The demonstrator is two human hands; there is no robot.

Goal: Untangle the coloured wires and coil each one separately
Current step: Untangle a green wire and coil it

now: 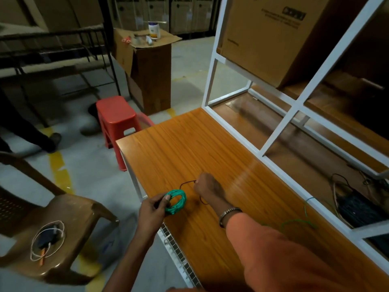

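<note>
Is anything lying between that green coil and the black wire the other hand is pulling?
Nothing visible. The left hand grips the green coil; the right hand holds the black wire just beyond it, with only bare wooden tabletop between them.

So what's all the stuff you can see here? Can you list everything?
wire coil: 1, green, held over the table's near left edge
thin wire: 1, black, running from the right hand towards the coil
loose wire: 1, green, on the table to the right
table: 1, orange-brown wood
frame: 1, white, on the table
cardboard box: 1, brown, in the frame
stool: 1, red, on the floor
chair: 1, brown, left
cable loop: 1, white, on the chair
left hand: grips the green coil
right hand: pinches the black wire
</note>
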